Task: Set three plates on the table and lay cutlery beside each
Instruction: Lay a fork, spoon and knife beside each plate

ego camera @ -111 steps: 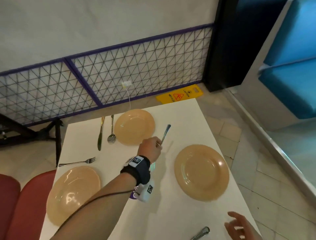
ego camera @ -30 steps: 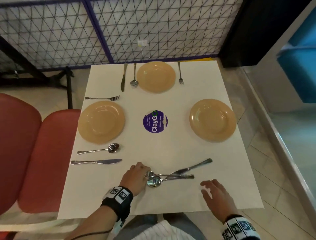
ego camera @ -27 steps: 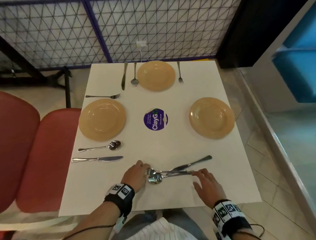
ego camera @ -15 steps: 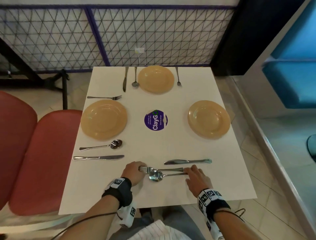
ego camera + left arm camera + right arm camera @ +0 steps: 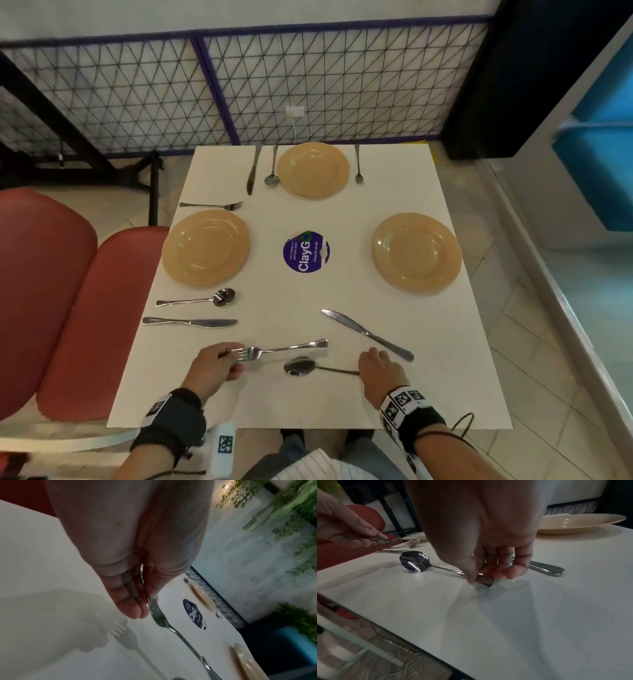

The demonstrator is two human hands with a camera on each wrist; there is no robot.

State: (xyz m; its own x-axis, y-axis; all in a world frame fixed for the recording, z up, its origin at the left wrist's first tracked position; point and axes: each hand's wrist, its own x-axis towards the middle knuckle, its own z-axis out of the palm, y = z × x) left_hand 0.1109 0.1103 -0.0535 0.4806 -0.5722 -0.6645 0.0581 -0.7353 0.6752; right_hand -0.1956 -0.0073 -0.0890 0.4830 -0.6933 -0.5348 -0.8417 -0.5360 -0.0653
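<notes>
Three tan plates stand on the white table [image 5: 281,404]: a left plate [image 5: 205,247], a far plate [image 5: 312,169] and a right plate [image 5: 416,252]. Near the front edge my left hand [image 5: 219,366] pinches a fork [image 5: 284,349] by its tines, lifted just off the table; in the left wrist view the fork [image 5: 159,618] points away from the fingertips [image 5: 137,614]. My right hand [image 5: 376,371] pinches the handle end of a spoon [image 5: 308,367] that lies on the table; the right wrist view shows the spoon [image 5: 416,562] bowl up. A loose knife [image 5: 366,334] lies diagonally just beyond.
The left plate has a fork [image 5: 212,205], spoon [image 5: 202,299] and knife [image 5: 188,322] beside it; the far plate has a knife [image 5: 253,171], spoon [image 5: 273,171] and fork [image 5: 358,164]. A purple round sticker [image 5: 306,251] marks the table's middle. Red seats [image 5: 68,308] stand left, a mesh fence [image 5: 308,85] behind.
The heap of cutlery at the front edge has been spread apart. My left hand now has the fork lifted, my right hand has taken the spoon's handle, and the knife has swung to a diagonal.
</notes>
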